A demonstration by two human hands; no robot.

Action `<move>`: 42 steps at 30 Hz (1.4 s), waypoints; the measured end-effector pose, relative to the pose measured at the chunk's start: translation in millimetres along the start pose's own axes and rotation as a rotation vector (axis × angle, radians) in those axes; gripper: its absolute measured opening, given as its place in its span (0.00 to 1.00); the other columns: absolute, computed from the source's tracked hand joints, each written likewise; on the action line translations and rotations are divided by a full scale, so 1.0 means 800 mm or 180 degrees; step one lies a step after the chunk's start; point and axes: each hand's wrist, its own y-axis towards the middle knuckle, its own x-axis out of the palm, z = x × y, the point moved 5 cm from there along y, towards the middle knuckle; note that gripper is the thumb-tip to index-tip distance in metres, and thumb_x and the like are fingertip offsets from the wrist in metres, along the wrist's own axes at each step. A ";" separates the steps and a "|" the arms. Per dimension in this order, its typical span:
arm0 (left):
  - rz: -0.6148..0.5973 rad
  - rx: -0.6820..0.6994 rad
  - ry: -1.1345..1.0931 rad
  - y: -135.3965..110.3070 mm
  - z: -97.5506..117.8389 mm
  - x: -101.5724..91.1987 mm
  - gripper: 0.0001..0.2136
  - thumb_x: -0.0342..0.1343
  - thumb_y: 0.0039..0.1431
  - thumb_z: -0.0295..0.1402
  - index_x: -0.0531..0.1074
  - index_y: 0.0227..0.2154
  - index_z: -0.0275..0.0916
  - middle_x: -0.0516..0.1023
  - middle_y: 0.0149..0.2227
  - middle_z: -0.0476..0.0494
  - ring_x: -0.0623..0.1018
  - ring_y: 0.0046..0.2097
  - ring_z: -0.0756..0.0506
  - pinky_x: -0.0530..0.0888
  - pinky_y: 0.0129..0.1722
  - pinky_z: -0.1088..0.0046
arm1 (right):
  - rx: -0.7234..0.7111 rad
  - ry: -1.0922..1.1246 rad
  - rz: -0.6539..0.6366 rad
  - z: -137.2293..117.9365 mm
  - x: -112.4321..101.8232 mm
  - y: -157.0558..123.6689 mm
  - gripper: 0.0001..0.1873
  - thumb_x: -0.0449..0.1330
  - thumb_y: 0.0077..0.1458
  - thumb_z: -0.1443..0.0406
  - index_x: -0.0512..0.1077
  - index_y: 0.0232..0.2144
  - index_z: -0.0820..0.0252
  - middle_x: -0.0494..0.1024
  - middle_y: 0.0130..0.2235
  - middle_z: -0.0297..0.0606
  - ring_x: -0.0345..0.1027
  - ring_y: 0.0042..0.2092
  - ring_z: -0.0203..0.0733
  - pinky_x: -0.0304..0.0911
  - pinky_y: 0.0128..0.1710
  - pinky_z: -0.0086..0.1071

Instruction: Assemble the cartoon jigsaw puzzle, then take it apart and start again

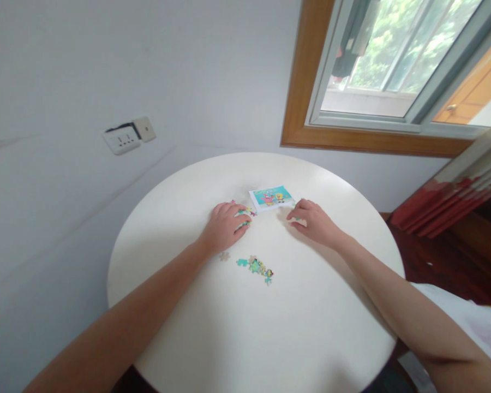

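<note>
My left hand point(225, 224) lies palm down on the white table, fingers spread over a small group of colourful jigsaw pieces point(245, 212); it partly covers them. To the right, my right hand point(314, 222) rests with bent fingers, thumb and fingertips slightly apart. A greenish jigsaw piece point(298, 219) shows in the gap between them; whether it is touched cannot be made out. Between the hands lies a picture card point(272, 197) with cartoon figures on turquoise. Nearer to me is a loose cluster of jigsaw pieces point(256, 266), with a greyish piece point(225, 256) to its left.
The round white table point(245, 333) stands near a pale wall with a socket point(123, 140). A wood-framed window point(376, 134) is at the upper right, with a red and white curtain point(450, 202) beside it. White cloth point(462, 311) shows by my right arm.
</note>
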 end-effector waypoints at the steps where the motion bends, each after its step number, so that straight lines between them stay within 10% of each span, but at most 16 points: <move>1: 0.0000 -0.0003 0.0038 0.000 0.001 -0.001 0.09 0.52 0.62 0.34 0.76 0.40 0.46 0.73 0.52 0.43 0.69 0.54 0.39 0.60 0.57 0.51 | -0.0294 0.0304 -0.0059 -0.019 0.002 -0.001 0.08 0.60 0.55 0.69 0.77 0.38 0.58 0.73 0.39 0.43 0.67 0.42 0.44 0.61 0.46 0.38; 8: 0.0050 -0.0028 0.0107 0.002 0.002 -0.007 0.07 0.53 0.59 0.30 0.76 0.37 0.43 0.73 0.50 0.42 0.69 0.53 0.38 0.61 0.57 0.51 | -0.0997 0.0990 -0.0494 -0.124 0.040 -0.021 0.12 0.61 0.58 0.59 0.75 0.44 0.54 0.74 0.41 0.40 0.67 0.44 0.43 0.59 0.46 0.36; 20: 0.0164 -0.0049 0.0023 0.003 0.002 -0.011 0.10 0.52 0.59 0.28 0.76 0.41 0.43 0.73 0.50 0.43 0.70 0.52 0.39 0.63 0.56 0.53 | -0.0732 0.1918 -0.0417 -0.123 0.057 -0.019 0.05 0.66 0.52 0.63 0.75 0.31 0.58 0.74 0.32 0.36 0.67 0.38 0.39 0.61 0.42 0.32; 26: 0.0148 -0.0004 -0.0126 0.001 0.001 -0.010 0.11 0.51 0.60 0.28 0.76 0.42 0.44 0.73 0.51 0.42 0.70 0.54 0.39 0.62 0.57 0.54 | 0.0395 0.2342 -0.0146 -0.053 0.046 -0.001 0.08 0.63 0.54 0.60 0.76 0.32 0.60 0.76 0.29 0.34 0.67 0.32 0.37 0.60 0.34 0.30; 33: -0.0518 0.0483 -0.1078 -0.004 0.005 -0.031 0.05 0.56 0.59 0.32 0.76 0.35 0.43 0.72 0.51 0.43 0.68 0.56 0.41 0.57 0.62 0.57 | 0.0565 0.0229 0.0154 0.048 0.014 0.008 0.06 0.60 0.55 0.66 0.78 0.31 0.57 0.79 0.29 0.35 0.68 0.36 0.41 0.56 0.39 0.33; 42: -0.1164 0.0418 -0.1456 -0.017 0.000 -0.056 0.09 0.65 0.52 0.38 0.73 0.31 0.41 0.68 0.49 0.44 0.64 0.56 0.40 0.61 0.57 0.63 | 0.0678 -0.0716 0.0325 0.060 0.007 0.007 0.06 0.61 0.56 0.64 0.80 0.34 0.55 0.77 0.40 0.42 0.64 0.45 0.49 0.53 0.40 0.37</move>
